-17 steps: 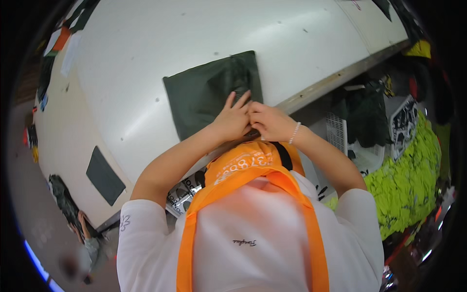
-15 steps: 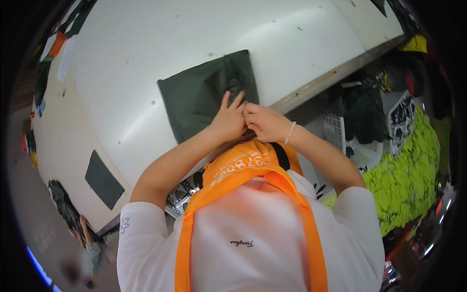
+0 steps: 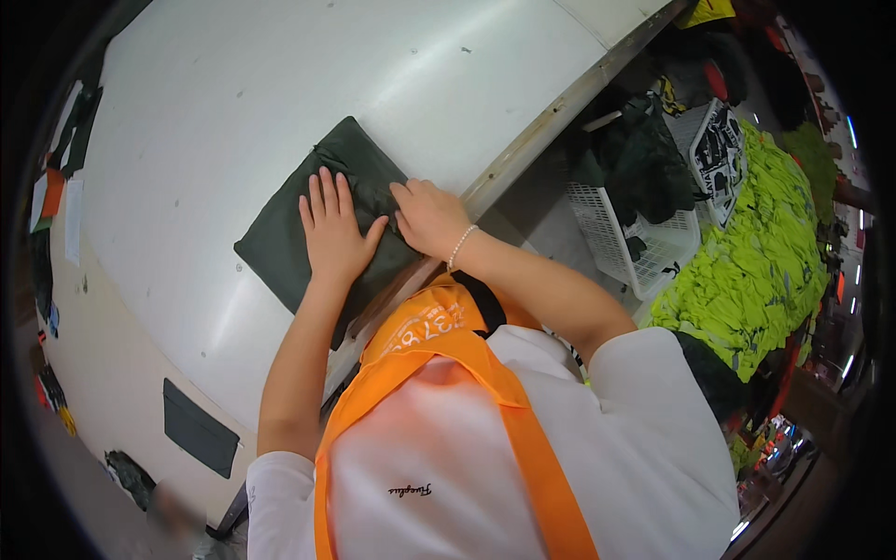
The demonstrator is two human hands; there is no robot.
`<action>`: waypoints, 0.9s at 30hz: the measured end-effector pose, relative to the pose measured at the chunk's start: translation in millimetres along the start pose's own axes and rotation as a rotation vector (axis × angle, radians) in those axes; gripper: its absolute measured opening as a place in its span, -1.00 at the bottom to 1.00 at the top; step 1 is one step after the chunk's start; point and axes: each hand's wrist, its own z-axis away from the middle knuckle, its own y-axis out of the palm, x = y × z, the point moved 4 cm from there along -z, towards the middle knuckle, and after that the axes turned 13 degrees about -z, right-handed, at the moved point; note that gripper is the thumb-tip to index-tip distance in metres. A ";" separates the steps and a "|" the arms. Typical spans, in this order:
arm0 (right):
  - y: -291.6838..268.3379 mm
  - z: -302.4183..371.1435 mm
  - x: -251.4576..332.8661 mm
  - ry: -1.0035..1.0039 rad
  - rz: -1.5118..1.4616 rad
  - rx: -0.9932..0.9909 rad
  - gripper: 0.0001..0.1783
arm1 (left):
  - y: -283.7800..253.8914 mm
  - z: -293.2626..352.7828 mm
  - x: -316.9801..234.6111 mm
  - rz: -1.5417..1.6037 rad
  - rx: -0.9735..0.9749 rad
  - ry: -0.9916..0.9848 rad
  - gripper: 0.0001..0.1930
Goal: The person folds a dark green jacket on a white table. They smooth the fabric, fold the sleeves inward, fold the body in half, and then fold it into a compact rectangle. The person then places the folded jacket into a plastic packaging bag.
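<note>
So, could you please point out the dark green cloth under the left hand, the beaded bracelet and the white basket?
Dark green cloth (image 3: 280,238): head view, on its uncovered left part.
Beaded bracelet (image 3: 461,245): head view, on its beads.
White basket (image 3: 603,231): head view, on its perforated side wall.

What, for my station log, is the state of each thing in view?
Dark cloth: spread out, creased
Left grip: open, palm down on cloth
Right grip: curled at cloth's edge, hold unclear
Small panel: lying flat
Basket: loaded, uncovered
Lime fabric: heaped
Apron: worn
Bracelet: worn
</note>
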 end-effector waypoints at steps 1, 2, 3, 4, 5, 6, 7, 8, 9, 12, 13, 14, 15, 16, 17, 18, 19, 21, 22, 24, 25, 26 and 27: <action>1.6 -8.1 -8.6 0.027 0.014 0.044 -0.67 | 2.6 0.1 -6.9 -0.087 0.024 -0.001 -0.13; 4.6 -13.6 -12.2 0.054 0.024 0.092 -0.71 | 7.7 -0.4 -10.4 -0.119 0.084 -0.023 -0.11; 8.9 -17.2 -4.3 -0.007 0.026 0.127 -0.77 | 8.5 -0.3 -11.5 -0.116 0.125 -0.065 -0.13; 8.9 -20.2 4.0 -0.070 0.028 0.164 -0.83 | 12.7 -4.2 -17.4 -0.151 0.152 -0.068 -0.14; 14.2 -22.6 15.8 -0.142 0.015 0.198 -0.88 | 15.8 -3.3 -16.5 -0.200 0.185 -0.075 -0.15; 20.3 -27.9 14.1 -0.138 0.019 0.197 -0.88 | 16.9 -4.1 -14.9 -0.155 0.170 -0.065 -0.13; 24.7 -32.8 7.8 -0.052 0.076 0.309 -0.80 | 17.6 -4.6 -11.8 -0.110 0.155 -0.057 -0.11; 20.7 -40.6 10.3 -0.069 0.074 0.264 -0.74 | 15.3 -4.9 -6.4 0.029 0.054 -0.042 -0.17; 16.8 -48.4 11.6 -0.079 0.077 0.215 -0.67 | 11.1 -8.9 2.8 0.191 0.048 -0.019 -0.25; 18.1 -79.8 17.1 -0.232 0.036 -0.088 -0.69 | -11.8 -17.0 31.8 0.218 -0.059 -0.127 -0.37; 24.3 -91.8 13.2 -0.185 0.061 -0.043 -0.71 | -14.9 -21.6 39.9 0.099 -0.118 -0.161 -0.42; 29.1 -102.2 9.8 -0.143 0.089 0.007 -0.73 | -10.5 -25.8 46.6 0.053 -0.073 -0.161 -0.44; 32.4 -109.4 7.4 -0.100 0.118 0.056 -0.75 | 2.7 -26.2 48.5 0.068 -0.013 -0.160 -0.45; 34.3 -111.8 7.4 -0.102 0.128 0.126 -0.79 | 7.1 -22.8 46.7 0.027 -0.015 -0.152 -0.45; 35.8 -111.7 15.2 -0.150 0.120 0.145 -0.80 | 11.8 -20.0 42.1 -0.008 -0.011 -0.142 -0.45; 36.9 -110.1 23.9 -0.198 0.110 0.163 -0.82 | 15.7 -18.5 39.5 -0.024 -0.015 -0.152 -0.43; 40.5 -111.5 30.4 -0.245 0.099 0.181 -0.83 | 20.9 -19.6 37.6 -0.040 0.018 -0.172 -0.44; 61.2 -108.6 28.3 -0.255 0.099 0.270 -0.85 | 28.8 -22.8 37.0 -0.044 0.029 -0.153 -0.48; 65.5 -106.8 25.3 -0.217 0.100 0.301 -0.85 | 32.0 -20.8 38.6 0.018 -0.012 -0.158 -0.54; 63.7 -114.9 24.8 -0.315 0.160 0.289 -0.83 | 30.1 -24.1 50.9 0.221 0.030 -0.170 -0.56; 62.0 -119.1 26.4 -0.351 0.110 0.297 -0.82 | 28.0 -25.4 59.3 0.323 0.049 -0.175 -0.58; 58.8 -123.9 27.2 -0.384 0.063 0.303 -0.81 | 21.7 -30.6 70.8 0.571 0.072 -0.256 -0.63; 56.5 -127.8 26.4 -0.416 0.017 0.309 -0.80 | 23.6 -30.3 78.4 0.593 -0.064 -0.377 -0.65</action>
